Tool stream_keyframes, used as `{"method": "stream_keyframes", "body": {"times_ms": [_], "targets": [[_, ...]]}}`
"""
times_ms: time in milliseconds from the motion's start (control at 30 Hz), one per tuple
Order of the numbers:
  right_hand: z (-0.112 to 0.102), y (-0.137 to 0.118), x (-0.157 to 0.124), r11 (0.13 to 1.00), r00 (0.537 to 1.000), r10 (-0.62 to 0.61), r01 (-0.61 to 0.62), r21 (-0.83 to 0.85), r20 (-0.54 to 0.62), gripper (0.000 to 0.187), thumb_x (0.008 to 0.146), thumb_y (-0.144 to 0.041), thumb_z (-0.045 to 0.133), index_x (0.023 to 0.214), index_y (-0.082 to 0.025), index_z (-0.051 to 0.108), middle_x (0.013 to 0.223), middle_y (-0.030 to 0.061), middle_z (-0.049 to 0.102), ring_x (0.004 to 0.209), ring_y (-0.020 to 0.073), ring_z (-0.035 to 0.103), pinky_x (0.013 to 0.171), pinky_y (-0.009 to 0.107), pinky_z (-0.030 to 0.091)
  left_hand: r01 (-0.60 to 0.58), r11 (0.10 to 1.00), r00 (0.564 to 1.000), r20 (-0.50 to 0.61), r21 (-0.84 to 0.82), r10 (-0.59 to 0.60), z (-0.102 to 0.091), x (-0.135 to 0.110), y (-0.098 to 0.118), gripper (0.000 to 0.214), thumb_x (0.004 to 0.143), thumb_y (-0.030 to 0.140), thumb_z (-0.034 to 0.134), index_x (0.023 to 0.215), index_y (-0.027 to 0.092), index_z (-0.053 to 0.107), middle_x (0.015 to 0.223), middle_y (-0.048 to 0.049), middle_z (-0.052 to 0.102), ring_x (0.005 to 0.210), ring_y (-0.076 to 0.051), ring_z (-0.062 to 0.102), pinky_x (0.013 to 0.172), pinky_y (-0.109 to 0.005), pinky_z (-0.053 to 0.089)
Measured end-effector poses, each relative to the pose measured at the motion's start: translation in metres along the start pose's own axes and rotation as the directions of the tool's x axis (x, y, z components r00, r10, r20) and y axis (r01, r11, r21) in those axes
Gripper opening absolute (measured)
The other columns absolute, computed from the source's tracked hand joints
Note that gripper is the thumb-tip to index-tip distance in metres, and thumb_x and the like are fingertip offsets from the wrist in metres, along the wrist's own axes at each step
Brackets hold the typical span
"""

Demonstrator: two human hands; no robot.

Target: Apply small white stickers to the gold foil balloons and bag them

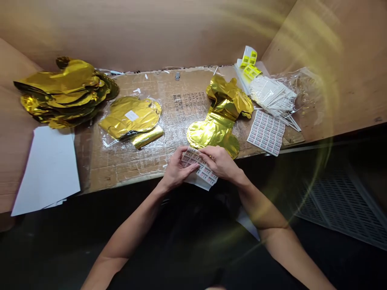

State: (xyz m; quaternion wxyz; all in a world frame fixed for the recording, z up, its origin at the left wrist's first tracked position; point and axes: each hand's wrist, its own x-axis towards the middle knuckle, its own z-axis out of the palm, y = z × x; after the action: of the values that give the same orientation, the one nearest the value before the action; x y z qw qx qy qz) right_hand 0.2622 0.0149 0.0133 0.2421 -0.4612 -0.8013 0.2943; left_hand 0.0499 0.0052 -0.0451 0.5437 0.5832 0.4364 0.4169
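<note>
Your left hand [179, 170] and right hand [220, 162] pinch a sticker sheet [202, 168] between them, over the near edge of the counter [133, 161], just below a gold foil balloon [215, 129]. Hold the sheet flat and taut so it doesn't crease.

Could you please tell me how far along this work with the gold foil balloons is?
Looks done: a stack of gold foil balloons, and one gold foil balloon in clear plastic. In hand: the left hand and right hand hold a sheet of printed stickers. Left: a loose gold foil balloon, with a second sticker sheet and white sticks nearby.
</note>
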Motion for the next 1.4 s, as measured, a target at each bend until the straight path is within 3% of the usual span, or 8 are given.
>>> {"method": "stream_keyframes", "body": {"times_ms": [167, 300, 500, 900, 1033, 1133, 1267, 1400], "targets": [[0.018, 0.005, -0.013, 0.951, 0.951, -0.126, 0.035, -0.306, -0.283, 0.024, 0.109, -0.029, 0.056, 0.109, -0.020, 0.078, 0.093, 0.0088, 0.077, 0.083, 0.0219, 0.066, 0.077, 0.039, 0.042, -0.022, 1.000, 1.000, 0.002, 0.011, 0.022, 0.004, -0.002, 0.001, 0.056, 0.085, 0.036, 0.086, 0.130, 0.023, 0.055, 0.102, -0.0014, 0.070, 0.085, -0.017, 0.069, 0.077, -0.029, 0.059], [0.020, 0.003, -0.017, 0.961, 0.916, -0.162, 0.062, -0.271, -0.367, 0.016, 0.106, -0.028, 0.061, 0.102, -0.022, 0.076, 0.093, 0.0084, 0.077, 0.087, 0.0232, 0.066, 0.079, 0.040, 0.046, -0.037, 0.999, 0.999, 0.008, 0.007, 0.037, 0.006, -0.004, 0.002, 0.056, 0.086, 0.036, 0.086, 0.130, 0.023, 0.054, 0.100, -0.0013, 0.070, 0.085, -0.017, 0.070, 0.077, -0.030, 0.059], [0.018, -0.001, -0.019, 0.998, 0.956, 0.049, -0.034, 0.057, -0.288, 0.013, 0.104, -0.032, 0.065, 0.098, -0.021, 0.071, 0.088, 0.0042, 0.073, 0.079, 0.0191, 0.067, 0.074, 0.034, 0.053, -0.056, 0.998, 0.997, 0.043, -0.032, 0.058, 0.006, -0.009, -0.001, 0.055, 0.090, 0.033, 0.082, 0.135, 0.024, 0.052, 0.101, -0.0031, 0.073, 0.085, -0.018, 0.073, 0.080, -0.031, 0.060], [0.034, 0.003, -0.021, 0.917, 0.883, -0.247, 0.080, -0.392, -0.399, 0.018, 0.104, -0.023, 0.062, 0.116, -0.025, 0.076, 0.097, 0.0095, 0.076, 0.088, 0.0255, 0.067, 0.080, 0.043, 0.049, -0.067, 0.997, 0.997, -0.038, -0.039, 0.065, 0.006, -0.012, 0.005, 0.057, 0.085, 0.033, 0.086, 0.133, 0.023, 0.056, 0.104, -0.0026, 0.072, 0.089, -0.018, 0.072, 0.080, -0.029, 0.060], [0.035, 0.001, -0.027, 0.931, 0.874, -0.269, 0.129, -0.342, -0.404, 0.013, 0.102, -0.024, 0.064, 0.106, -0.026, 0.076, 0.093, 0.0084, 0.076, 0.088, 0.0258, 0.067, 0.082, 0.045, 0.047, -0.043, 0.999, 0.998, -0.053, -0.013, 0.042, 0.005, -0.012, 0.002, 0.060, 0.085, 0.038, 0.087, 0.134, 0.022, 0.057, 0.100, -0.0020, 0.073, 0.084, -0.018, 0.073, 0.075, -0.028, 0.060], [0.021, 0.008, -0.023, 0.988, 0.863, -0.091, 0.014, -0.156, -0.497, 0.014, 0.103, -0.030, 0.063, 0.095, -0.024, 0.073, 0.089, 0.0069, 0.074, 0.085, 0.0239, 0.067, 0.086, 0.044, 0.050, -0.036, 0.995, 0.999, -0.037, 0.095, 0.040, 0.003, -0.010, 0.002, 0.056, 0.086, 0.035, 0.084, 0.135, 0.023, 0.057, 0.099, -0.0018, 0.075, 0.082, -0.019, 0.075, 0.074, -0.030, 0.062], [-0.007, 0.034, -0.001, 0.960, 0.899, 0.280, -0.266, 0.089, -0.336, 0.020, 0.099, -0.036, 0.064, 0.088, -0.020, 0.071, 0.083, 0.0042, 0.073, 0.074, 0.0196, 0.065, 0.073, 0.034, 0.049, -0.219, 0.945, 0.945, 0.293, 0.244, 0.143, 0.009, -0.001, 0.003, 0.049, 0.092, 0.017, 0.069, 0.138, 0.025, 0.059, 0.144, -0.0094, 0.070, 0.127, -0.026, 0.073, 0.109, -0.042, 0.059], [-0.012, 0.048, 0.017, 0.918, 0.924, 0.353, -0.373, -0.139, -0.149, 0.019, 0.097, -0.033, 0.065, 0.085, -0.020, 0.070, 0.084, 0.0048, 0.076, 0.077, 0.0198, 0.066, 0.078, 0.032, 0.045, -0.363, 0.874, 0.875, 0.442, 0.323, 0.200, 0.022, 0.007, 0.001, 0.039, 0.093, 0.009, 0.058, 0.128, 0.024, 0.065, 0.155, -0.0113, 0.064, 0.141, -0.029, 0.065, 0.117, -0.043, 0.054]]}}
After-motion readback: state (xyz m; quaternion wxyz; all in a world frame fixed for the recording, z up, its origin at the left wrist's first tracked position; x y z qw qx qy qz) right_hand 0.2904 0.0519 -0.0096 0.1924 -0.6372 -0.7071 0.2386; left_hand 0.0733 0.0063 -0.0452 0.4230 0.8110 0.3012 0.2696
